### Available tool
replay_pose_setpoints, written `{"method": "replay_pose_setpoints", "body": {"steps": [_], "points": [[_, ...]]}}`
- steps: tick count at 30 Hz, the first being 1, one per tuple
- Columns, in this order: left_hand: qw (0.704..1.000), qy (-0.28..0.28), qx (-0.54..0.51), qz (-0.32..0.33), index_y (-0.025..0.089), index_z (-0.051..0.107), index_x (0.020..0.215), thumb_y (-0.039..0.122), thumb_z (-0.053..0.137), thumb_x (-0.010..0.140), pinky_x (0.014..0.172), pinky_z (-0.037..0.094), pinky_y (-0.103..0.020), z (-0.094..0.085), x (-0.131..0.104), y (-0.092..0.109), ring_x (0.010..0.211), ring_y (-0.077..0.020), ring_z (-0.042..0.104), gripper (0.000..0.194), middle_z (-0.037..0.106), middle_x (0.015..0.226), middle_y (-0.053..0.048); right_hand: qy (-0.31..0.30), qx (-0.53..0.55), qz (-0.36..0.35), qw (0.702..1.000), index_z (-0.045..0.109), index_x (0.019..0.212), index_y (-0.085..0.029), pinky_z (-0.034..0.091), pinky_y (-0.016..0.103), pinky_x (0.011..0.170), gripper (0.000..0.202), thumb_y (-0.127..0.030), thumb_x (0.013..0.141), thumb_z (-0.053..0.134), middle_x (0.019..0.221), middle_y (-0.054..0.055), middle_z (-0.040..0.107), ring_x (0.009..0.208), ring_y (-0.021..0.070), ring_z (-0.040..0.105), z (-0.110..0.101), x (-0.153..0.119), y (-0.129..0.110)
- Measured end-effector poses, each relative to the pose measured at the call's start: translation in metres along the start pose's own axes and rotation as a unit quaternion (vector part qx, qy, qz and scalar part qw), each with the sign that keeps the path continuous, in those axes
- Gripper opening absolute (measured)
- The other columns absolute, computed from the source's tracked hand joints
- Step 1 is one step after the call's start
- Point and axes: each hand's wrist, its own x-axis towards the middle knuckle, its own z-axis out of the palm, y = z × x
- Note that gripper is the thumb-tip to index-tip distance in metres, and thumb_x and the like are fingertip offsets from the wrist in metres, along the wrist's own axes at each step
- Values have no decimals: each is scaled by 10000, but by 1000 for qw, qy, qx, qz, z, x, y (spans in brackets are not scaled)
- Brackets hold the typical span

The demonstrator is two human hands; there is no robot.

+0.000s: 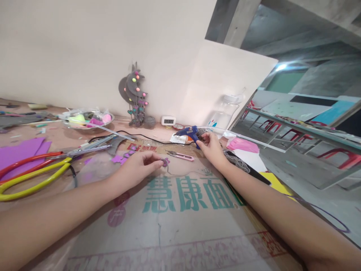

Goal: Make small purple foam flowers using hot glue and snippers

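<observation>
Near the middle of the work surface, my left hand (143, 165) pinches a small purple and grey felt piece (165, 162), with a thin grey thread trailing from it to the right. My right hand (210, 146) has its fingers closed around the handle of a blue glue gun (192, 134), whose nozzle points left. Between the hands lies a pair of pink-handled thread snips (181, 156). Purple felt cut-outs (120, 159) rest just behind my left hand.
Red and yellow handled scissors (36, 173) lie left beside purple sheets (24, 152). Behind are a bowl of bright pieces (84, 119), a grey moon ornament (135, 94), a small clock (168, 120) and a clear bottle (224, 113). Grey yarn (238, 162) is at right.
</observation>
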Motion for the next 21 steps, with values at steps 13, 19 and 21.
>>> {"method": "replay_pose_setpoints", "body": {"steps": [13,19,21], "points": [[999,-11,-30,-16,154,596,850,345,550,772,551,416,-208,3,3,-5,626,-124,556,211,617,697,-3,-101,45,20,994,553,1136,-136,447,383,891,419,-219,725,553,1091,104,632,974,225,597,13,10,9],[998,-17,-54,-19,155,596,854,361,563,765,581,421,-220,3,3,-9,635,-130,570,227,625,710,-6,-49,10,39,998,606,952,-129,434,392,837,310,-324,715,561,972,120,643,921,264,579,1,9,-4],[998,-18,-61,-22,154,593,860,365,562,767,591,421,-223,3,3,-9,638,-130,568,232,622,708,-6,-39,10,51,998,606,902,-132,459,367,752,296,-361,719,564,852,103,657,818,251,598,-4,9,-9]]}}
